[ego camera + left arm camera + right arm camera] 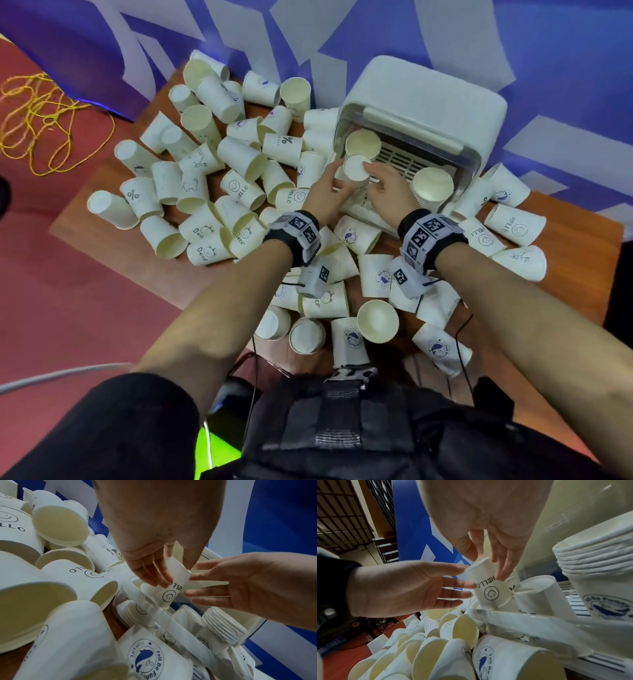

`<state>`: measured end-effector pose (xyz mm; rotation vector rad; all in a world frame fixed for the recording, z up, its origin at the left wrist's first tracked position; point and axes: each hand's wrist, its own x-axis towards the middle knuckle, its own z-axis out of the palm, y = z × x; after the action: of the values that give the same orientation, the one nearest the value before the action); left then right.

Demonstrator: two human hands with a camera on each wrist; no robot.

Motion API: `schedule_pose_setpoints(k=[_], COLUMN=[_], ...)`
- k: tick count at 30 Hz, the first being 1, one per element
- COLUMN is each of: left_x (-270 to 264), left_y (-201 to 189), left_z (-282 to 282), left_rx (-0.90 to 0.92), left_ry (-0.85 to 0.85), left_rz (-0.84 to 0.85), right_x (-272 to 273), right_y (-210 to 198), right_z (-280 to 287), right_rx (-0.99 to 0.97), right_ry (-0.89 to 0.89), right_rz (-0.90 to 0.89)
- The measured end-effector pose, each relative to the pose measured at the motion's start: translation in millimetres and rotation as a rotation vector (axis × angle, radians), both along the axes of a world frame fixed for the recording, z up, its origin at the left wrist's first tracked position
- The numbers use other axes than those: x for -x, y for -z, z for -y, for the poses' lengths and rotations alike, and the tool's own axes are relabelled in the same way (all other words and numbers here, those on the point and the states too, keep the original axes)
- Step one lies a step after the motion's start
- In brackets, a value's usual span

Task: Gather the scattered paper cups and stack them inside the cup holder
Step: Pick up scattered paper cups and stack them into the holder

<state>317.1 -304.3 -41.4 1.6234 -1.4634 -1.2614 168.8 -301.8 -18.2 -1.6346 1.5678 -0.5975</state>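
A white paper cup [356, 168] printed HELLO with a smiley [169, 595] [489, 592] is upside down and tilted at the front opening of the white cup holder [428, 96]. My left hand [337, 183] pinches it between thumb and fingers [159, 580]. On the other side, my right hand [378, 180] pinches its upper end with thumb and fingertips [502, 573]. Inside the holder stand stacks of nested cups [433, 186] [363, 144] [590, 561]. Many loose cups [205, 192] lie scattered over the wooden table [582, 274].
The holder's clear front rim [539, 622] runs just below the held cup. Loose cups crowd both sides of the holder and the table's near edge [376, 318]. A blue and white wall [565, 51] stands behind. Yellow cord [44, 120] lies on the floor, left.
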Motion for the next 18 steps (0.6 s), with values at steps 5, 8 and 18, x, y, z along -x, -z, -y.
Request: schedule_pose_setpoints(k=[5,8,18], left_x=[-2,-3,-9], left_y=[14,18,34], left_z=[9,16,21], left_rx=[0.016,0.001,-0.045], left_ry=[0.025,0.046,0.038], left_rz=[0.089,0.115,0.118], right_x=[3,3,-1], right_y=[8,16,27], right_z=[12,18,19], right_rx=[-0.044,-0.077,-0.104], right_ry=[-0.083,-0.106,-0.183], right_rz=[-0.136,-0.18,-0.239])
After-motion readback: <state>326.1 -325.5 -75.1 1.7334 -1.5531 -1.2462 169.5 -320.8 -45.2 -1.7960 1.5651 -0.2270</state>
